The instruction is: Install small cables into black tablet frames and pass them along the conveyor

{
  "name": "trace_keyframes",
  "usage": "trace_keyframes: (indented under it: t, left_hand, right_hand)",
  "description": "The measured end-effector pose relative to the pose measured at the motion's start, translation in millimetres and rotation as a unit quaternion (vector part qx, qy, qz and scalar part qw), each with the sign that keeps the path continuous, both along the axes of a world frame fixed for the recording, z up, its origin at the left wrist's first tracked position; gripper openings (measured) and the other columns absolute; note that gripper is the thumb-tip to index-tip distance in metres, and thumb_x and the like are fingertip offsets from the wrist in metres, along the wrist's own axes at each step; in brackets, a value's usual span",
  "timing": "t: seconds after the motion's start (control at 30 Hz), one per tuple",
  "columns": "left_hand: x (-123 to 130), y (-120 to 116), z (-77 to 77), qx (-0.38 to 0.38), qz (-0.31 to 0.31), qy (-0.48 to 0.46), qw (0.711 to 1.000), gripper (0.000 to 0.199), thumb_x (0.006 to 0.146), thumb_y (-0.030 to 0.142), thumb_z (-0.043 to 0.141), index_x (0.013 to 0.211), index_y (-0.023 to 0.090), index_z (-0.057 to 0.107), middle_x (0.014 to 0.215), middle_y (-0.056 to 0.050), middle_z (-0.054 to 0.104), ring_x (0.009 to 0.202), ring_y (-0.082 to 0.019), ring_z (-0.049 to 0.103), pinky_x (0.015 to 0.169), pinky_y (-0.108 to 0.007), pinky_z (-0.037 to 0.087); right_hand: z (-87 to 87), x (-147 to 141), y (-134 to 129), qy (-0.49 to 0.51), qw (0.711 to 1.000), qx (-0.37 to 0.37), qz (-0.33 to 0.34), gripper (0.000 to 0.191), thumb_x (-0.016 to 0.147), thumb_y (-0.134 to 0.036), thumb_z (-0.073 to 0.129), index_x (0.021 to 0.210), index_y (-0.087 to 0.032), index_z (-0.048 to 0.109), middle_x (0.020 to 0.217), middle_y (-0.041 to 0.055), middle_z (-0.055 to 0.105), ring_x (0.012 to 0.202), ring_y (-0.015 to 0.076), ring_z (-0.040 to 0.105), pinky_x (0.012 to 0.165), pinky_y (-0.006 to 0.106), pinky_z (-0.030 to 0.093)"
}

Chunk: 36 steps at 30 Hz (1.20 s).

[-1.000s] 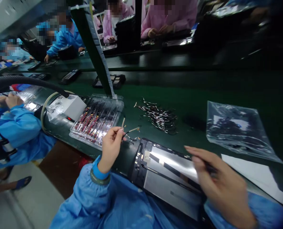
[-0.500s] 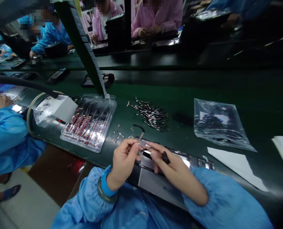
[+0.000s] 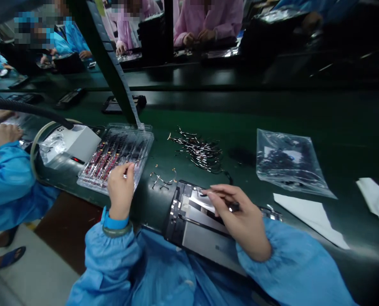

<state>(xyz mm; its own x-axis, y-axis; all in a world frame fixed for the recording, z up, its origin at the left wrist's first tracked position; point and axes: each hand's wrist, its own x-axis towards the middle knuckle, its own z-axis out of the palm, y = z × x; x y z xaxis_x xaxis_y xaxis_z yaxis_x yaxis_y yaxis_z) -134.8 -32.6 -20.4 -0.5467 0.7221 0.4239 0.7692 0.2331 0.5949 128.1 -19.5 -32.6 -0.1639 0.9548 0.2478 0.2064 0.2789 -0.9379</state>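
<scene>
My left hand is over the front right edge of a clear plastic tray that holds rows of small red and black parts. Thumb and forefinger are pinched together; a thin dark sliver shows by the tips, too small to name. My right hand is closed around a thin tool with a dark end, its kind hidden by the fingers. Its fingertips are above an opened flat electronic device with silver panels and a black edge. A dark strip lies across the device's left part.
Beyond the device lies a heap of short dark cables. Several loose small pieces are beside the tray. A white box stands at left, a clear bag and white sheets at right. Co-workers sit left and across the bench.
My left hand has left the right hand and moved left to the tray. The grey-and-black strip between the hands is gone from there. My right hand stays over the device, now more uncovered.
</scene>
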Motion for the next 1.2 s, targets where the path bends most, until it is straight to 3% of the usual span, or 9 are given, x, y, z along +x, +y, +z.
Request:
trace_keyframes:
  t: [0.1, 0.17, 0.3, 0.57, 0.73, 0.8, 0.9, 1.0, 1.2]
  left_hand:
    - [6.6, -0.4, 4.4, 0.029, -0.049, 0.075, 0.995, 0.037, 0.083, 0.038, 0.057, 0.109, 0.013, 0.063, 0.126, -0.019, 0.052, 0.124, -0.03, 0.043, 0.105, -0.049, 0.032]
    - [27.7, -2.9, 7.4, -0.005, -0.217, 0.014, 0.976, 0.042, 0.083, 0.038, 0.06, 0.118, 0.017, 0.058, 0.133, -0.015, 0.049, 0.128, -0.027, 0.041, 0.107, -0.044, 0.032]
    - [74.5, -8.0, 6.8, -0.173, -0.45, -0.236, 0.844, 0.027, 0.084, 0.03, 0.058, 0.109, 0.022, 0.065, 0.096, -0.006, 0.071, 0.091, -0.019, 0.065, 0.084, -0.031, 0.051]
    - [96.6, -9.4, -0.8, -0.145, -0.39, -0.324, 0.85, 0.015, 0.082, 0.024, 0.058, 0.091, 0.02, 0.07, 0.078, -0.003, 0.072, 0.071, -0.016, 0.066, 0.068, -0.025, 0.052]
    - [101.7, -13.6, 0.4, -0.1, -0.359, -0.267, 0.889, 0.012, 0.079, 0.02, 0.06, 0.083, 0.022, 0.072, 0.08, -0.004, 0.072, 0.076, -0.017, 0.065, 0.074, -0.028, 0.051]
    - [99.9, -13.3, 0.8, -0.122, -0.319, -0.385, 0.858, 0.009, 0.077, 0.025, 0.064, 0.081, 0.02, 0.071, 0.072, -0.003, 0.071, 0.067, -0.015, 0.064, 0.066, -0.026, 0.052]
    - [96.0, -11.2, 2.9, -0.157, -0.259, -0.608, 0.734, 0.018, 0.072, 0.035, 0.072, 0.08, 0.018, 0.07, 0.084, -0.005, 0.071, 0.064, -0.012, 0.063, 0.056, -0.021, 0.053]
    - [96.5, -9.6, 5.8, -0.186, -0.251, -0.713, 0.628, 0.025, 0.065, 0.037, 0.079, 0.077, 0.017, 0.071, 0.096, -0.008, 0.07, 0.067, -0.01, 0.063, 0.056, -0.019, 0.053]
    - [106.0, -13.1, 6.4, -0.204, -0.277, -0.711, 0.613, 0.027, 0.062, 0.035, 0.082, 0.076, 0.014, 0.073, 0.071, -0.005, 0.069, 0.063, -0.009, 0.063, 0.065, -0.018, 0.052]
  right_hand:
    - [-2.0, -2.8, 2.5, 0.023, 0.999, -0.007, 0.047, 0.022, 0.088, -0.029, 0.057, 0.108, -0.022, 0.052, 0.078, 0.0005, 0.071, 0.058, 0.011, 0.063, 0.059, 0.024, 0.052]
    - [-1.5, -4.3, 2.7, 0.028, 0.996, -0.007, 0.079, 0.025, 0.089, -0.028, 0.055, 0.111, -0.022, 0.048, 0.076, -0.0009, 0.07, 0.062, 0.0117, 0.064, 0.063, 0.026, 0.053]
    - [1.8, -2.3, 1.8, -0.009, 0.995, 0.01, 0.095, 0.02, 0.089, -0.028, 0.054, 0.107, -0.021, 0.049, 0.076, -0.0006, 0.07, 0.065, 0.0131, 0.067, 0.059, 0.024, 0.052]
    - [7.5, 3.3, -3.0, -0.229, 0.921, 0.313, 0.041, 0.016, 0.087, -0.01, 0.053, 0.1, -0.015, 0.061, 0.09, 0.0076, 0.072, 0.083, 0.0168, 0.068, 0.075, 0.026, 0.052]
    - [3.9, 1.6, -3.5, -0.3, 0.897, 0.322, 0.033, 0.013, 0.089, -0.011, 0.049, 0.094, -0.012, 0.061, 0.082, 0.0083, 0.071, 0.073, 0.0171, 0.067, 0.066, 0.026, 0.05]
    - [6.5, 5.8, -2.3, -0.277, 0.918, 0.284, -0.017, 0.012, 0.091, -0.016, 0.048, 0.09, -0.015, 0.06, 0.076, 0.0053, 0.069, 0.065, 0.0145, 0.065, 0.06, 0.024, 0.049]
    - [11.5, 13.5, -3.6, -0.231, 0.939, 0.227, -0.117, 0.012, 0.091, -0.021, 0.049, 0.087, -0.019, 0.06, 0.071, 0.0021, 0.068, 0.057, 0.0119, 0.061, 0.055, 0.022, 0.047]
    - [13.9, 15.5, -8.6, -0.236, 0.942, 0.235, -0.033, 0.017, 0.091, -0.022, 0.047, 0.084, -0.021, 0.062, 0.07, 0.0017, 0.068, 0.057, 0.0121, 0.062, 0.055, 0.022, 0.047]
    - [19.6, 8.3, -2.9, -0.121, 0.988, 0.091, 0.021, 0.015, 0.086, -0.028, 0.054, 0.086, -0.019, 0.066, 0.077, 0.0036, 0.072, 0.066, 0.0142, 0.065, 0.059, 0.024, 0.05]
